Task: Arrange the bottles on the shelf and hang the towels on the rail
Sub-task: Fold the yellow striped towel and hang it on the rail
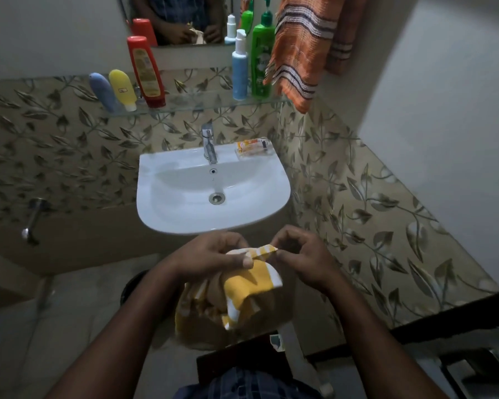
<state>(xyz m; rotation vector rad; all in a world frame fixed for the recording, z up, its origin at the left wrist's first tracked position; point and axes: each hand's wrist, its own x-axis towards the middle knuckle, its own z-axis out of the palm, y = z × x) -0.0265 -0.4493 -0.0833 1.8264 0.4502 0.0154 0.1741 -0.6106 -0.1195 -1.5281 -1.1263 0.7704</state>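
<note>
Left hand (213,256) and right hand (297,254) both pinch yellow towel (252,279) edge, fingers curled, below sink (213,208).

I count five bottles on the one shelf (196,106): two tubes, a blue tube (103,92) and a yellow tube (121,87), one red bottle (146,72), and two pump bottles, a blue pump (239,67) and a green pump (261,59) (the one mirror (185,12) doubles some; I don't count those). Two towels: orange towel (297,53), yellow towel (242,286). One sink (182,208), one tap (209,145) on it, one spout (33,220) on the wall. One packet (252,146) on the sink. Two hands of mine, left hand (211,254) and right hand (303,257).
</note>
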